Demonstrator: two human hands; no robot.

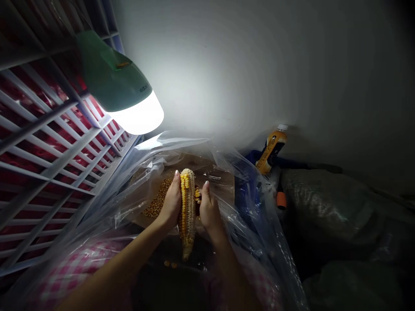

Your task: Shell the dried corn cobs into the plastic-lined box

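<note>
Both hands on one corn cob [187, 211], held upright-ish over a clear plastic sheet [246, 207], tip pointing away from the person. Left hand [170, 202] wraps the cob's left side, fingers closed along it. Right hand [209, 210] presses the right side, thumb against the kernel rows, a few loose kernels at the fingertips. Cob is part stripped: yellow rows down the middle, bare pale patches at the tip and lower end. Pile of shelled kernels [158, 198] on the plastic just left of the hands. Lit lamp [125, 93] hangs upper left by a white grille [48, 142]. Orange-labelled bottle [271, 149] stands against the wall to the right, well apart.
</note>
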